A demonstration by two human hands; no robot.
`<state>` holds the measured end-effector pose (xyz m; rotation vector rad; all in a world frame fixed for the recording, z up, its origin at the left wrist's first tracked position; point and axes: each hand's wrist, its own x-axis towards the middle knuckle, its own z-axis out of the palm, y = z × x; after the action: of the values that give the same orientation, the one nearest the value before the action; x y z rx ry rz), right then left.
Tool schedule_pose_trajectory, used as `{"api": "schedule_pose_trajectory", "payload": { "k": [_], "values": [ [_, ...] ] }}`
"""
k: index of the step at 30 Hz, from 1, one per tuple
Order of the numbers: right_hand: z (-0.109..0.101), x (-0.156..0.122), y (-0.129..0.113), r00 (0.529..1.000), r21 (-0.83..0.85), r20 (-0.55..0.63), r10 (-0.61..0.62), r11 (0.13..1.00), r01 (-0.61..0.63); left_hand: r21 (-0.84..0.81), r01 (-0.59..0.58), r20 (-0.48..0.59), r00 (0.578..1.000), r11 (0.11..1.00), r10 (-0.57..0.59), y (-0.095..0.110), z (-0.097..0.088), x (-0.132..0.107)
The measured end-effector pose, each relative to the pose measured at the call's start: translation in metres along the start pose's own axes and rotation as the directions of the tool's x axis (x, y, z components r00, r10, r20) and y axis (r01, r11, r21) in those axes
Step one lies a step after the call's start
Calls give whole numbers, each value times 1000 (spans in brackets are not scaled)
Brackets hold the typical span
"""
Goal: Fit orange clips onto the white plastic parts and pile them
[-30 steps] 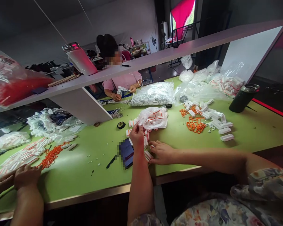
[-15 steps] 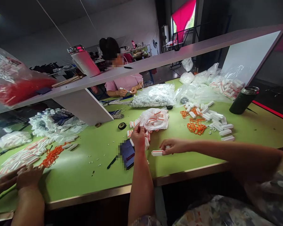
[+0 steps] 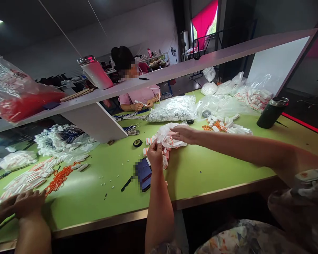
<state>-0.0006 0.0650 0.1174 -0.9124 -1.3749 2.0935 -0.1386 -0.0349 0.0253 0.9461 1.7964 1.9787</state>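
Note:
My left hand (image 3: 155,151) pinches the near left edge of a clear plastic bag (image 3: 163,133) that lies on the green table. Inside the bag are several white plastic pieces with orange trim. Over the bag's mouth reaches my right hand (image 3: 184,134), its fingers stretched out and no piece visible in them. More white-and-orange pieces (image 3: 165,162) lie beside and under my left hand. A phone (image 3: 143,174) rests on the table just left of my left wrist.
Behind my right forearm lie loose white pieces (image 3: 230,121) and orange frames (image 3: 210,127). A dark flask (image 3: 272,113) stands at right. Black tape (image 3: 137,143) lies left of the bag. Across the table a co-worker (image 3: 140,97) handles wires; another person's hands (image 3: 29,203) are at left.
My right hand has moved up and left from the table front to the bag's mouth; the white-and-orange piece it held is no longer visible in it. My left hand keeps its grip.

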Motion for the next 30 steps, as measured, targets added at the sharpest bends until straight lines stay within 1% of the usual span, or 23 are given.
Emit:
{"api": "schedule_pose_trajectory", "payload": {
  "k": [1,2,3,4,5,6,7,8,9,10,11,13,14,17,18,19,22,23,24,26,28,30],
  "values": [
    [0,0,8,997,-75,-5,-77,994,76,-1,-2,4,1000,1000,2,-1,0,0],
    [0,-1,17,986,-178,-9,-167,970,163,-3,-6,7,1000,1000,6,-1,0,1],
    [-1,-2,27,962,-294,0,-273,919,261,-5,-13,9,1000,1000,13,-2,0,1],
    [-1,-5,37,921,-408,37,-388,835,368,-5,-22,12,1000,1000,22,-3,-1,1],
    [-1,-8,48,864,-506,116,-490,720,476,0,-31,13,999,1000,31,-3,-1,1],
    [0,-12,60,792,-572,231,-566,579,581,11,-40,15,999,999,40,-4,-2,2],
    [1,-16,71,713,-602,369,-596,432,672,24,-46,15,999,999,46,-4,-3,2],
    [3,-20,82,649,-606,512,-562,299,737,38,-50,17,999,998,50,-5,-3,3],
    [6,-24,92,612,-610,614,-499,191,769,47,-52,16,999,998,51,-6,-4,3],
    [9,-26,102,600,-625,673,-432,100,774,51,-51,12,999,997,50,-7,-5,4],
    [13,-27,110,601,-640,709,-369,22,768,50,-48,7,999,998,48,-7,-5,5],
    [21,-26,124,614,-659,738,-280,-107,744,44,-41,-3,999,998,41,-9,-6,6],
    [24,-24,130,621,-663,744,-245,-157,732,41,-36,-9,999,999,36,-9,-7,7],
    [31,-15,140,656,-681,731,-187,-259,685,46,-27,-22,999,999,28,-9,-7,6],
    [31,-12,141,658,-677,732,-178,-292,675,50,-26,-24,999,998,27,-9,-7,6],
    [29,-9,142,645,-660,745,-172,-329,675,54,-26,-23,999,998,27,-9,-7,6],
    [17,-4,140,560,-575,809,-180,-443,688,54,-25,-18,999,998,26,-7,-6,5],
    [12,-4,139,544,-563,817,-189,-464,684,54,-27,-19,999,998,28,-6,-5,5],
    [6,-5,136,539,-561,819,-196,-471,681,55,-30,-17,999,998,31,-6,-5,4],
    [-5,-10,131,547,-574,813,-201,-440,691,51,-35,-20,999,998,36,-5,-4,4],
    [-15,-21,125,550,-591,806,-218,-353,726,38,-34,-22,999,999,35,-3,-3,3],
    [-23,-34,116,525,-578,814,-250,-250,777,32,-29,-21,999,999,30,-2,-3,2]
  ]
}}
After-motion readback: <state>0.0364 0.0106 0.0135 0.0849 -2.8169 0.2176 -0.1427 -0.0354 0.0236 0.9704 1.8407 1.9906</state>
